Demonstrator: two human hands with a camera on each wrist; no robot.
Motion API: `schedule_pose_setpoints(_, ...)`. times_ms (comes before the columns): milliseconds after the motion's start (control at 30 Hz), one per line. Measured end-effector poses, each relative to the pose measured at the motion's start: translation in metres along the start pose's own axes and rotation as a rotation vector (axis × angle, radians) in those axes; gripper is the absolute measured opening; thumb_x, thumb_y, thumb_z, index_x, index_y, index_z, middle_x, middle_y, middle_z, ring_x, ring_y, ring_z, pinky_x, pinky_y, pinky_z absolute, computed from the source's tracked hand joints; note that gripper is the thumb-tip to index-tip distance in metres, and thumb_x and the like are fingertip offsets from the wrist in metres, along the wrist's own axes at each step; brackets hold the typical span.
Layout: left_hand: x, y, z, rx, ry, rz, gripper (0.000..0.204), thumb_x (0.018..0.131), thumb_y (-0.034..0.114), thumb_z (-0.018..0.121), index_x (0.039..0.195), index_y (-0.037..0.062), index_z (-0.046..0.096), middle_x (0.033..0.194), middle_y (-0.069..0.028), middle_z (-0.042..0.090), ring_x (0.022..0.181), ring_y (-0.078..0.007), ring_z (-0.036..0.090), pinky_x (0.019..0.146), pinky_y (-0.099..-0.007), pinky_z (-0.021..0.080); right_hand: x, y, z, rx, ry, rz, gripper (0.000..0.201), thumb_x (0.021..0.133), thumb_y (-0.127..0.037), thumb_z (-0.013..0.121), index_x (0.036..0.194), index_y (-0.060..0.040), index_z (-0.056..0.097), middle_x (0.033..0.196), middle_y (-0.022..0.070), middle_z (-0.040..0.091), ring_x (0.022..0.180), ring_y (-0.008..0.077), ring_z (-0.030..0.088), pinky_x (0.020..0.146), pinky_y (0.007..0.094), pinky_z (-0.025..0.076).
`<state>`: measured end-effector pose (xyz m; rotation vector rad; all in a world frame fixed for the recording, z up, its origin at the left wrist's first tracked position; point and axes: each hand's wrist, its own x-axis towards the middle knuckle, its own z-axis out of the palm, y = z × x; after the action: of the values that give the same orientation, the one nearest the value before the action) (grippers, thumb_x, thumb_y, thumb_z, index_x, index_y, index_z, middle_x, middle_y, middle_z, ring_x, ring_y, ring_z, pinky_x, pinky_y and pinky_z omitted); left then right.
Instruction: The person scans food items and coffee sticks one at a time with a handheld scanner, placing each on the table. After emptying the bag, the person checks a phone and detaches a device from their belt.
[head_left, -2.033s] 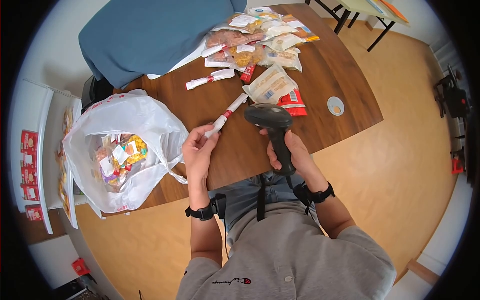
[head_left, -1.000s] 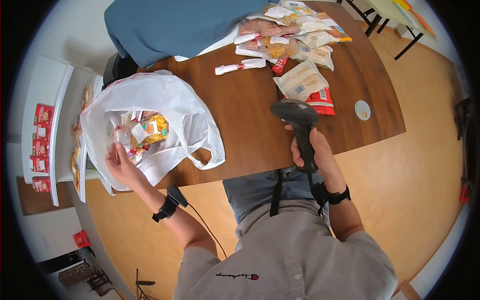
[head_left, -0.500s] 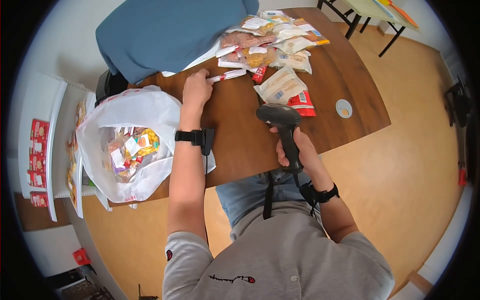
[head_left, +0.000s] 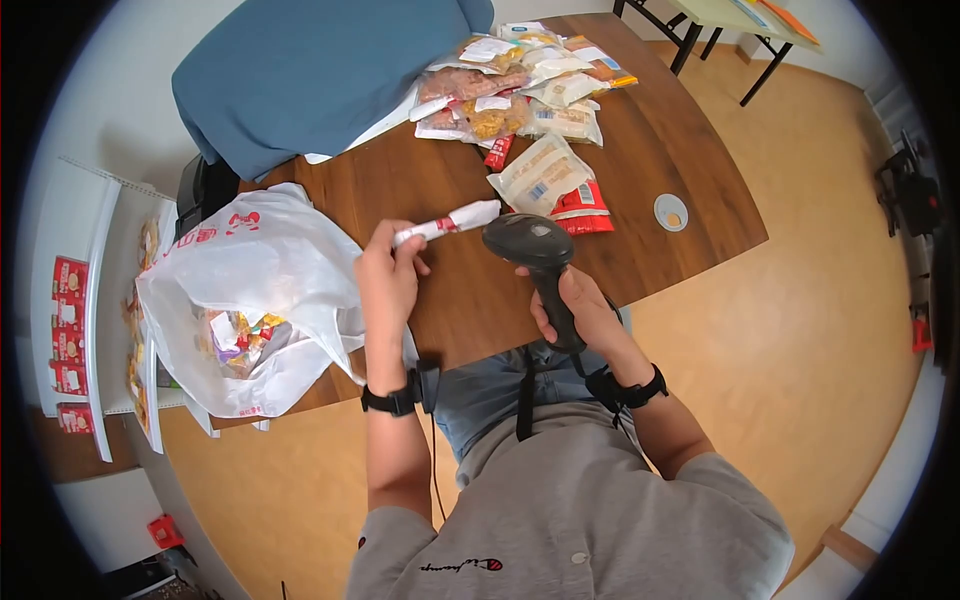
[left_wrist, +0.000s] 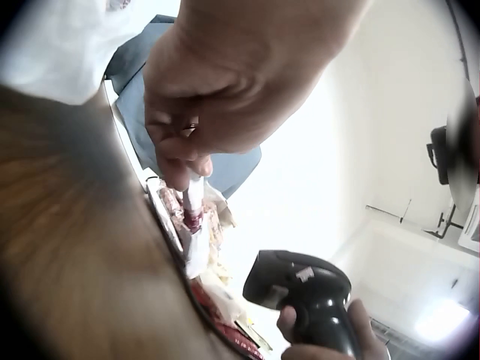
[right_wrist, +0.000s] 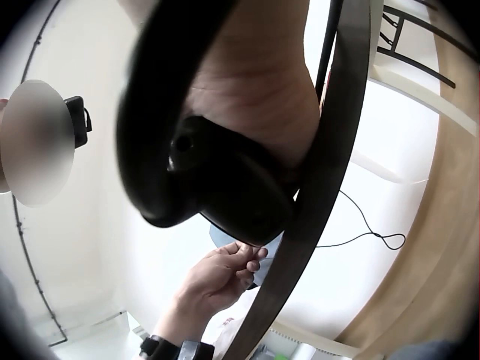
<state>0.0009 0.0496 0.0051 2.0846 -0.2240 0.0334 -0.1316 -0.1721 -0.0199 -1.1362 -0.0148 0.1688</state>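
My left hand pinches one end of a slim white packet with a red band, held above the table in front of the scanner. In the left wrist view the packet sticks out from between the thumb and fingers. My right hand grips a black barcode scanner by its handle, its head toward the packet's far end. The right wrist view shows the handle's underside close up, with the left hand beyond. A white plastic bag of food packets stands left of the left hand.
Several clear food packets are heaped at the table's back. Nearer lie a beige packet and a red packet. A round disc sits at the right, a blue cloth behind, shelves with red boxes at far left.
The left hand put one slim packet into the bag, picked another off the table, and brought it back to the scanner. The bag's top has folded over more. The right hand keeps its grip.
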Motion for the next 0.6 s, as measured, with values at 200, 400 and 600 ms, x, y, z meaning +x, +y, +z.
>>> schedule_pose_setpoints(200, -0.025, -0.009, 0.006, -0.194, 0.008, -0.071, 0.008, 0.096, 0.002, 0.056, 0.099, -0.0025, 0.061, 0.079, -0.0051, 0.067, 0.057, -0.0081, 0.06, 0.048, -0.0206, 0.042, -0.001, 0.007, 0.004, -0.056, -0.027, 0.007, 0.048, 0.106, -0.043, 0.036, 0.128, -0.0021, 0.05, 0.072, 0.0047, 0.057, 0.055, 0.0093, 0.053, 0.053, 0.0228, 0.042)
schedule_pose_setpoints(400, -0.043, 0.0, -0.01, -0.349, 0.01, -0.124, 0.009, 0.094, 0.004, 0.059, 0.101, -0.001, 0.063, 0.077, -0.005, 0.068, 0.057, -0.0084, 0.06, 0.049, -0.0221, 0.044, -0.005, 0.01, 0.004, -0.048, 0.027, -0.019, 0.051, 0.105, -0.045, 0.036, 0.129, -0.0014, 0.049, 0.073, 0.0053, 0.056, 0.055, 0.0098, 0.053, 0.053, 0.0229, 0.042)
schedule_pose_setpoints(600, -0.08, -0.035, -0.119, -0.265, 0.704, 0.061, 0.017, 0.097, 0.014, 0.058, 0.106, 0.0007, 0.062, 0.082, -0.0082, 0.069, 0.06, -0.0105, 0.061, 0.052, -0.0218, 0.043, -0.003, 0.007, 0.0, -0.006, 0.041, -0.016, 0.062, 0.103, -0.054, 0.032, 0.133, -0.0016, 0.048, 0.07, 0.0058, 0.055, 0.054, 0.0095, 0.052, 0.053, 0.023, 0.041)
